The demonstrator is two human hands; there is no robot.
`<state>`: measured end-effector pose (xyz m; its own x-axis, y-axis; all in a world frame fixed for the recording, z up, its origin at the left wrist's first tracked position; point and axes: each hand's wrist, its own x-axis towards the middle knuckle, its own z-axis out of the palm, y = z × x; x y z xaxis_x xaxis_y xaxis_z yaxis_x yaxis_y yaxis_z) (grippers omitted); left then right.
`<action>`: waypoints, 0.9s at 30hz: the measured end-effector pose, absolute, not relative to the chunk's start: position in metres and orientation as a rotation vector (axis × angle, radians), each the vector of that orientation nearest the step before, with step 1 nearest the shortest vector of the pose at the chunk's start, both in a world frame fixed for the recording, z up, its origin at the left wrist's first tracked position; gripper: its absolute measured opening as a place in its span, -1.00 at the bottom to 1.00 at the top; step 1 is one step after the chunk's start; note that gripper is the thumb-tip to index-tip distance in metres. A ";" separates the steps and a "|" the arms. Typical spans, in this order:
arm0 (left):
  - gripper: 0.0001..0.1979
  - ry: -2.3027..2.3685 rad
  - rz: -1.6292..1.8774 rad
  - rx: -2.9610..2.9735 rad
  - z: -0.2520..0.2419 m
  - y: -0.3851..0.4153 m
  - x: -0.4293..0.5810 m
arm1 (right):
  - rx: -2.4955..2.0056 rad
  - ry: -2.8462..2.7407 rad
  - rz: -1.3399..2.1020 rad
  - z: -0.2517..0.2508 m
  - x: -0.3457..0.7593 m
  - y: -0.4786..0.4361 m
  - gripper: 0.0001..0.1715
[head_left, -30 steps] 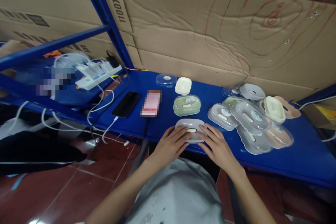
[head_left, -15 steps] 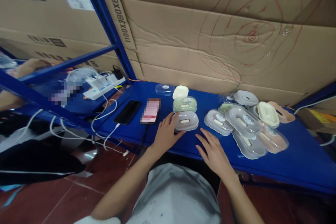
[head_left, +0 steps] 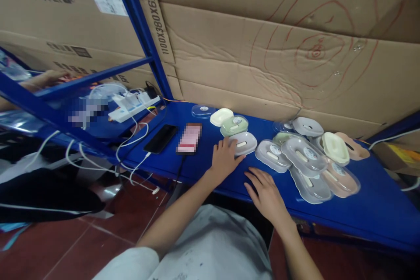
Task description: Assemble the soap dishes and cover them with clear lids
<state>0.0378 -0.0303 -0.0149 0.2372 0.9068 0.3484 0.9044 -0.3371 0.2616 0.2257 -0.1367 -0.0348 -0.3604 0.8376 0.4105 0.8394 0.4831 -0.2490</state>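
Note:
My left hand (head_left: 225, 157) grips the left end of a grey soap dish (head_left: 246, 143), its thumb along the near edge and fingers at the far left side. The dish lies on the blue table. Just behind it are a green soap dish (head_left: 234, 127) with a clear lid and a cream dish (head_left: 222, 117). My right hand (head_left: 265, 190) rests at the table's front edge, fingers apart and holding nothing. Nearest to it is a lidded grey soap dish (head_left: 271, 161), beside a pile with another grey dish (head_left: 297, 151) on top and a pink dish (head_left: 346, 181).
A clear lid (head_left: 201, 111) lies at the back. Two phones, one black (head_left: 160, 138) and one with a lit screen (head_left: 189, 138), lie left, with cables. A power strip (head_left: 134, 107) sits behind the blue frame (head_left: 151, 59). Another person's hand (head_left: 49, 78) is at far left.
My left hand has moved right and slightly away from me. The grey dish went with it and turned a little; the green dish shifted slightly too. My right hand has barely moved.

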 end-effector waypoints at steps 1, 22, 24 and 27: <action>-0.37 1.798 0.696 2.473 -0.014 -0.032 0.036 | -1.385 -2.246 -0.001 -0.034 0.226 -0.136 -0.58; -0.71 1.700 0.465 2.511 0.024 0.104 -0.062 | -1.480 -2.301 -0.073 -0.027 0.193 -0.087 -0.33; -0.73 1.665 0.524 2.522 0.019 0.096 -0.073 | -1.455 -2.315 -0.087 -0.028 0.189 -0.087 -0.37; -0.73 1.588 0.522 2.542 0.012 0.098 -0.081 | -1.431 -2.292 -0.110 -0.029 0.187 -0.092 -0.42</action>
